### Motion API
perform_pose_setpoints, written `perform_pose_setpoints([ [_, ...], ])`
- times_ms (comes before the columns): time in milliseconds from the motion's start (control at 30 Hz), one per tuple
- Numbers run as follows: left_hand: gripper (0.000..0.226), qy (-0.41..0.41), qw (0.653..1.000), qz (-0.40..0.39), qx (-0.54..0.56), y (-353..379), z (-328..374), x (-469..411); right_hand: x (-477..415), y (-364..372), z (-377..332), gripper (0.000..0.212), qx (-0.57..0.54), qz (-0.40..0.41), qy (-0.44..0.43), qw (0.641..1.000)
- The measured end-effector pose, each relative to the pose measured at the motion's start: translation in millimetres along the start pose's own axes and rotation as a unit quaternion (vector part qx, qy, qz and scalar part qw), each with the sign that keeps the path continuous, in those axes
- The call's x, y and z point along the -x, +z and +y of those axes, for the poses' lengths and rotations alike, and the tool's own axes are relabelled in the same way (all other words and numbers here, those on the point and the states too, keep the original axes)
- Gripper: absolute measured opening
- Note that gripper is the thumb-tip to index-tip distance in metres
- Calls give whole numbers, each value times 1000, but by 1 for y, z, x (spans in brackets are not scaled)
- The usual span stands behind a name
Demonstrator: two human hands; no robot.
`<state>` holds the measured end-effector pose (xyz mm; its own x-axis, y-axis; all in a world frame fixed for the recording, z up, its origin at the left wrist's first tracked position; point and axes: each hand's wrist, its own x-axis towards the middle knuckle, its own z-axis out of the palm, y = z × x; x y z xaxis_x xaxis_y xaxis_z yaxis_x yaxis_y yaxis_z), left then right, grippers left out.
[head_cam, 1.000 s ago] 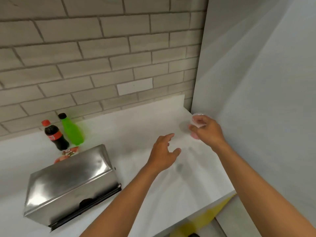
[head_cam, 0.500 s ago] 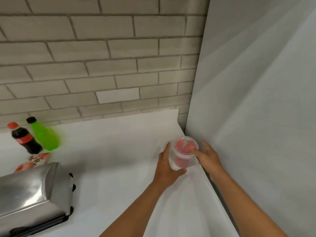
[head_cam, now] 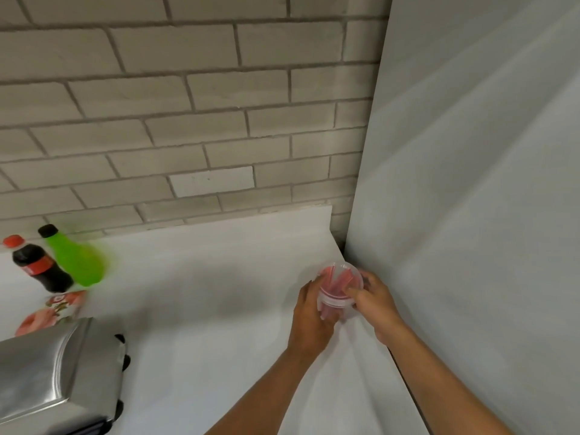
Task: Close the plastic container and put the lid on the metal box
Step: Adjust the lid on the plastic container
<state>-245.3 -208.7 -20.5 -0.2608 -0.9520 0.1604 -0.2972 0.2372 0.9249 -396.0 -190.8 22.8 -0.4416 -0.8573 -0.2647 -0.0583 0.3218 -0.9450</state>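
Both hands on plastic container point(head_cam: 339, 288) at counter point(head_cam: 204, 293) corner.
L hand point(head_cam: 310, 315) grips its side, R hand point(head_cam: 372, 301) presses lid point(head_cam: 340, 282); red pieces inside. Metal box point(head_cam: 53, 368), 2 bottles point(head_cam: 59, 263) far left; grey panel point(head_cam: 470, 215) just beside R.

A white counter point(head_cam: 204, 277) is seen. At its back left edge, a dark bottle point(head_cam: 40, 268) and a green bottle point(head_cam: 77, 262) are stood side by side. A red packet point(head_cam: 53, 312) is laid in front of them. A metal box point(head_cam: 47, 372) is set at the left edge.
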Motion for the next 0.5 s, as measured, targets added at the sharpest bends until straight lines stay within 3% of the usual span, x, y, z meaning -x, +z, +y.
perform_pose_setpoints([
  [267, 71, -20, 999, 12, -28, -32, -16, -29, -30, 38, -15, 47, -14, -40, 21, 999],
  [367, 59, -35, 999, 34, -4, -43, -22, -48, -47, 54, -27, 45, -18, -68, 25, 997],
  [500, 73, -55, 997, 57, -2, -56, -28, -76, -74, 75, -45, 46, -9, -88, 31, 996],
])
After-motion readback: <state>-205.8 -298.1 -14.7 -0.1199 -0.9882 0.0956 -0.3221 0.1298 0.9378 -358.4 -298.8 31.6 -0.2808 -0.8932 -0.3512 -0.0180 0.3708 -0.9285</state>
